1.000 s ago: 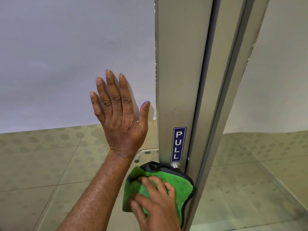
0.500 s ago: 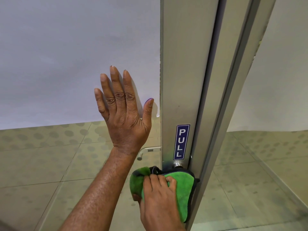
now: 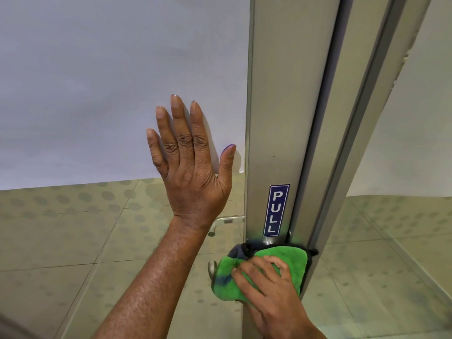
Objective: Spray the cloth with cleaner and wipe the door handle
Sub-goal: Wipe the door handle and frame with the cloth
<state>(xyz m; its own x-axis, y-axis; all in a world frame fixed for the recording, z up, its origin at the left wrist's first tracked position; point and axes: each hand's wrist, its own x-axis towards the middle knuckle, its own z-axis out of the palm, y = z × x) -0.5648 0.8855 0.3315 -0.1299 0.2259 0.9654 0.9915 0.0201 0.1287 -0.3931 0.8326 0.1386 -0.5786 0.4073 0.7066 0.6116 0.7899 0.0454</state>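
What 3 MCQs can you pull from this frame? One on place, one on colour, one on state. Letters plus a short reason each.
1. Where is the cloth?
A. On the floor
B. Just below the PULL sign, over the door handle
C. In the left hand

2. What colour is the cloth, mainly?
A. Green
B. Red
C. White

3. What is the left hand doing?
A. Gripping a spray bottle
B. Pinching the cloth
C. Lying open and flat against the glass door

Answers:
1 B: the right hand presses the cloth against the frame under the sign, with a metal end of the handle poking out at its left.
2 A: bright green pile with a dark edge.
3 C: its fingers are spread and it holds nothing.
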